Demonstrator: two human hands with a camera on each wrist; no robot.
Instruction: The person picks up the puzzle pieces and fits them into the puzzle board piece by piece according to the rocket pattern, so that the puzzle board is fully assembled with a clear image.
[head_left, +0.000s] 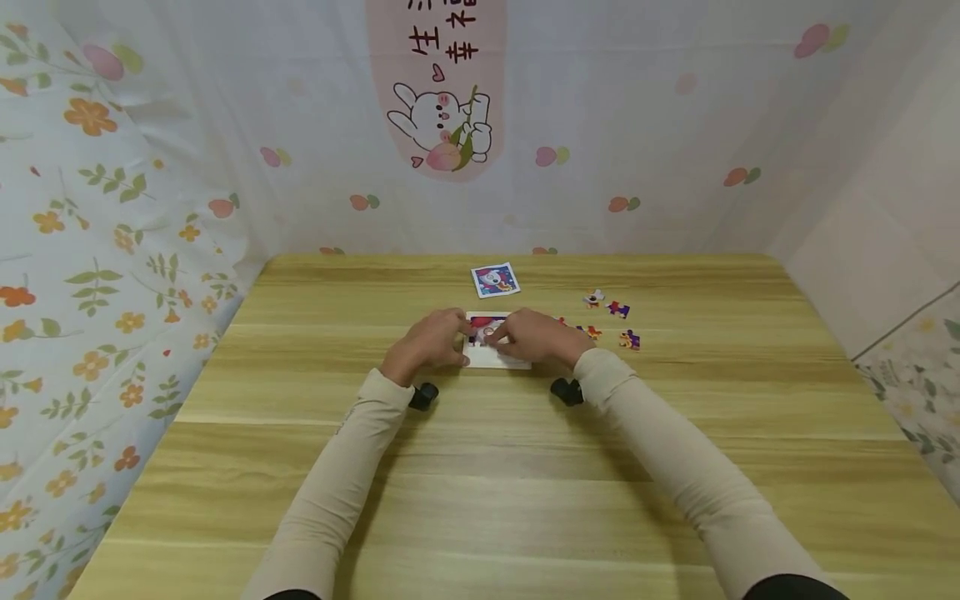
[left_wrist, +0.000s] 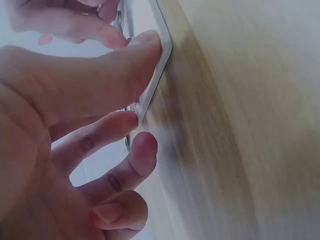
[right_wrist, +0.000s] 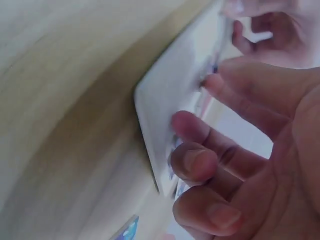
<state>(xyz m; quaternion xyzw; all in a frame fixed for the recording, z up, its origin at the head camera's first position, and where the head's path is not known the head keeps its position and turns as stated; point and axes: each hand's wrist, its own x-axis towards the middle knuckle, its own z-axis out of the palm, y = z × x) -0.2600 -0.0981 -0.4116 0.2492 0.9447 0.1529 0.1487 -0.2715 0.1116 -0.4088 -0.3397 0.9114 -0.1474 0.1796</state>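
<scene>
A white puzzle board [head_left: 491, 360] lies on the table, its far part filled with colourful joined pieces and its near part bare white. My left hand [head_left: 432, 340] grips the board's left side; in the left wrist view the thumb lies over the edge and the fingertips touch the side. Over the board is my right hand [head_left: 542, 336], its thumb and index finger together at the joined pieces. Between those tips, in the right wrist view, a small dark bit of a puzzle piece [right_wrist: 203, 81] shows; the fingers hide most of it. The other right fingers are curled above the board [right_wrist: 162, 95].
Behind the board lies a square picture card [head_left: 495, 281]. Several loose puzzle pieces, among them a purple and yellow one [head_left: 629, 339] and a white one [head_left: 594, 297], are scattered to the right. The wooden table [head_left: 480, 492] ends at a patterned cloth [head_left: 585, 125].
</scene>
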